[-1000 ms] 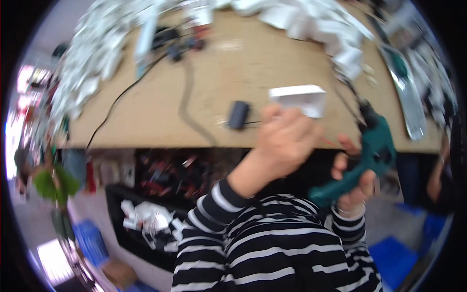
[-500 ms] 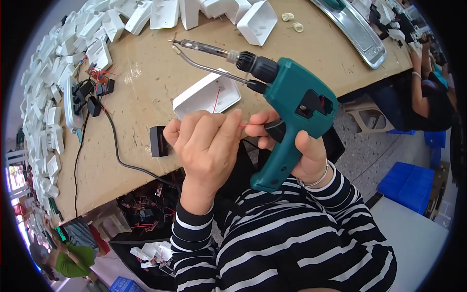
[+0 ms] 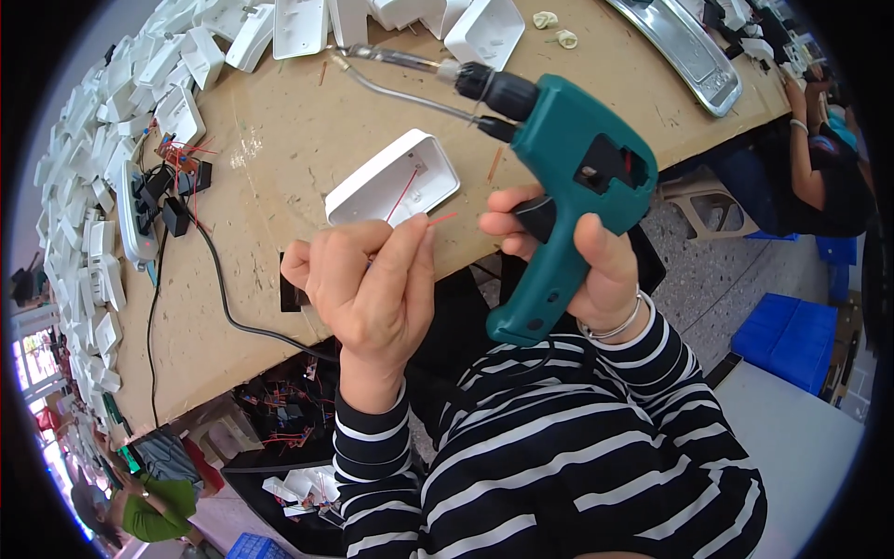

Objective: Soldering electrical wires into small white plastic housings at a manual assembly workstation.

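Note:
My left hand [image 3: 365,293] is closed, with a thin red wire [image 3: 442,219] pinched between thumb and forefinger. One short end of the wire sticks out to the right. Another stretch runs up into a white plastic housing [image 3: 352,194] on the table just beyond the fingers. A green soldering gun [image 3: 582,121] is gripped in my right hand [image 3: 607,284], the fingers near its black trigger. Its metal tip and curved feed tube point up and left, above the table. A small black block [image 3: 292,291] lies partly hidden behind my left hand.
White plastic housings [image 3: 200,58] are heaped along the far and left edges. A power strip [image 3: 138,214] with plugs and a black cable [image 3: 223,293] lie at left. A metal tray [image 3: 684,56] is far right. Below the table edge sits a bin of wired parts [image 3: 289,410]. Other people work at both sides.
My hands have drawn apart, the left one moving left and the right one slightly right with the soldering gun. The short wire end now shows clear of my right fingers.

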`<state>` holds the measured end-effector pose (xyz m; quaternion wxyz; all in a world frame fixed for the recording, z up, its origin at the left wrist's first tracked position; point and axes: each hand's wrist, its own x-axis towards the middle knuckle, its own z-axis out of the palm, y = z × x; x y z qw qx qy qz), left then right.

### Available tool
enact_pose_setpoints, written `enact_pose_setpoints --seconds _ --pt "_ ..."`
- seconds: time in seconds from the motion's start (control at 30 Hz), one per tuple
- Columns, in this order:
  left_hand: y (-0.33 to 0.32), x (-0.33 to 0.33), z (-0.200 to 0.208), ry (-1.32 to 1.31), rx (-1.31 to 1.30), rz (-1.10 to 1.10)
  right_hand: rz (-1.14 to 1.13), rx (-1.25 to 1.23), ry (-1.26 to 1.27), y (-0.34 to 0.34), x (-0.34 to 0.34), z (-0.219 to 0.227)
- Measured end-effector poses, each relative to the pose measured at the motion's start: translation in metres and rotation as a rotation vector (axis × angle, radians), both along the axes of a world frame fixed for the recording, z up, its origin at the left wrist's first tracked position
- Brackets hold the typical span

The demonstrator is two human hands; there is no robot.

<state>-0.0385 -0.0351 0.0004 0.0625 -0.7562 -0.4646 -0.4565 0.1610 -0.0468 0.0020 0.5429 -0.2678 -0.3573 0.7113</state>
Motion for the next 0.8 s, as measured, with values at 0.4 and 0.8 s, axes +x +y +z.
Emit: enact_pose_setpoints --seconds 0.4,0.8 --pt "0.015 0.009 0.002 0.175 -0.007 0.313 -0.121 0.046 -0.281 -0.03 0.04 0.015" --pt "0.022 0.02 0.002 0.241 -0.071 0.403 -0.15 -0.123 -0.511 -0.064 0.061 0.03"
